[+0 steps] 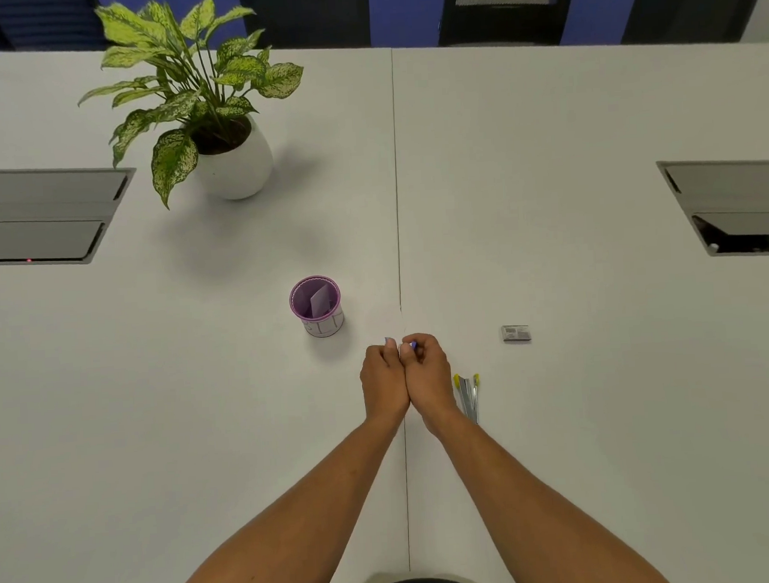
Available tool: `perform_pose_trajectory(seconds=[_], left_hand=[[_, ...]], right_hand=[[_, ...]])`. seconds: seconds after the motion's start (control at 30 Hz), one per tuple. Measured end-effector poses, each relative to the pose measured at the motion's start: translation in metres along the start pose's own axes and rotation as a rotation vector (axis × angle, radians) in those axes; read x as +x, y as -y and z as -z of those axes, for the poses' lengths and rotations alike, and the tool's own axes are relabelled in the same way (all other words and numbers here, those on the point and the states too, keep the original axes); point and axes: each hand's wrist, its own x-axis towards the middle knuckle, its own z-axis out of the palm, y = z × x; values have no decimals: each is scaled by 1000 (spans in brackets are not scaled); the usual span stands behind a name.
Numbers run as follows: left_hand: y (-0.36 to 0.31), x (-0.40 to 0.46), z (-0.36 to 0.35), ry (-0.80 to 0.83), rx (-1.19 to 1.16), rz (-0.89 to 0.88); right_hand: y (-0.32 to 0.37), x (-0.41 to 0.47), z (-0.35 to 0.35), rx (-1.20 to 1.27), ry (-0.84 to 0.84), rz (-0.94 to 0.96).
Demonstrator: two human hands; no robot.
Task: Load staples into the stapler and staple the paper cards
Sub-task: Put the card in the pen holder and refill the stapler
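While both hands work pressed together at the table's centre seam, I judge the step in hand to be either loading or stapling, and I cannot tell which. To do it well I would keep the small blue-and-white object [407,346], probably the stapler, steady between the two hands and low over the table [558,416], so nothing slips out. Left hand [383,376]: fingers curled, tips at the object. Right hand [427,369]: fingers curled over it from the other side, pinching it. Most of the object is hidden; whether a card is in there I cannot say. Staple box [516,333] lies well to the right, apart from the hands. Grey strips with yellow ends [467,396] lie just beside the right wrist. Purple cup [315,304] stands to the left with a paper card [321,300] inside.
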Motion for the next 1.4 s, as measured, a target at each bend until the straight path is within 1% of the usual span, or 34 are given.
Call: perform_pose_trajectory(seconds=[0.07, 0.1, 0.2, 0.23, 0.33, 0.4, 0.43, 0.5, 0.57, 0.63, 0.67, 0.73, 0.8, 0.83, 0.9, 1.0, 1.03, 1.1, 1.2, 1.4], left_hand=[[-7, -2, -2, -27, -13, -18], [-11, -2, -3, -60, -55, 19], [-26, -1, -2, -218, -264, 300], [-28, 1, -1, -218, -317, 327], [-31, -1, 2, -124, -422, 258], [-31, 0, 8, -87, -434, 215], [-31, 1, 10, -73, -437, 204], [-32, 3, 15, -46, -457, 198], [-36, 3, 18, -21, -509, 207], [-42, 3, 19, 33, -508, 213], [-44, 2, 20, 85, -482, 218], [-48, -1, 21, 248, -415, 242], [-50, -6, 21, 386, -358, 243], [-51, -8, 21, 403, -343, 232], [-50, -10, 20, 343, -319, 171], [-45, -13, 18, 191, -215, -19], [-43, -15, 19, 163, -183, -83], [-40, -18, 19, 156, -127, -199], [-40, -21, 21, 160, -33, -319], [-38, -21, 24, 137, 131, -436]], right_hand=[[8, -2, 3, 2, -43, 25], [11, -3, 5, 13, -86, 30], [20, -6, 14, 126, -270, -2], [21, -7, 17, 148, -278, -1], [19, -17, 23, 258, -138, -7], [15, -23, 30, 357, -72, -63], [13, -25, 35, 369, -59, -96], [10, -27, 43, 322, -6, -160], [9, -28, 49, 261, 115, -212], [13, -32, 53, 211, 251, -228], [14, -34, 54, 203, 311, -226], [17, -37, 54, 222, 397, -212], [20, -39, 54, 222, 410, -179], [20, -39, 54, 218, 402, -166], [21, -38, 55, 221, 375, -150], [20, -37, 56, 234, 326, -150], [19, -37, 56, 243, 316, -151], [19, -36, 57, 249, 307, -148], [20, -36, 59, 246, 322, -148], [21, -35, 63, 325, 358, -206]])
